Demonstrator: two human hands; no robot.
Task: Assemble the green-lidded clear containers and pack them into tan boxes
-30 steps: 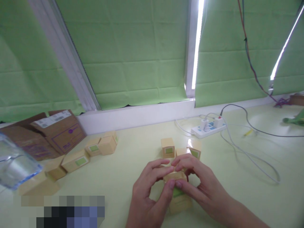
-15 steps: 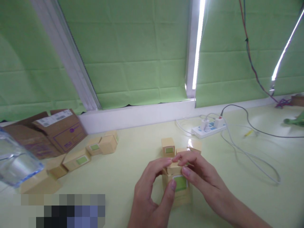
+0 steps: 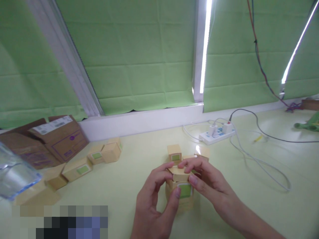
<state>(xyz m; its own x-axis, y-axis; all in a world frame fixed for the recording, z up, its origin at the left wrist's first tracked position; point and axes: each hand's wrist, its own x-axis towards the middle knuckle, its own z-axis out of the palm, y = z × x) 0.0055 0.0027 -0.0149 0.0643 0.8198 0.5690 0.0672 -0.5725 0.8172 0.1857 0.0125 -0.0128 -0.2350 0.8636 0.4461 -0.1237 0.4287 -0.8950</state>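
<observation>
A small tan cardboard box (image 3: 183, 200) with a green label stands upright on the table in front of me, its top flap slightly raised. My left hand (image 3: 157, 199) grips its left side, thumb on the front by the label and fingers at the top edge. My right hand (image 3: 209, 182) holds the upper right corner, with the thumb on the flap's front edge and fingertips on top. Just behind are more small tan boxes, one with a green label (image 3: 174, 152) and another (image 3: 202, 152) partly hidden by my right hand.
A row of tan boxes (image 3: 77, 169) runs along the left, beside an open brown carton (image 3: 64, 142) and a clear plastic container (image 3: 15, 176). A white power strip (image 3: 216, 134) with cables (image 3: 264, 172) lies at the back right. Green blinds (image 3: 139, 59) hang behind.
The view has shifted slightly, so everything sits a little further left. Both hands stay on the box; the left fingers have drawn back from the top, showing more of the flap.
</observation>
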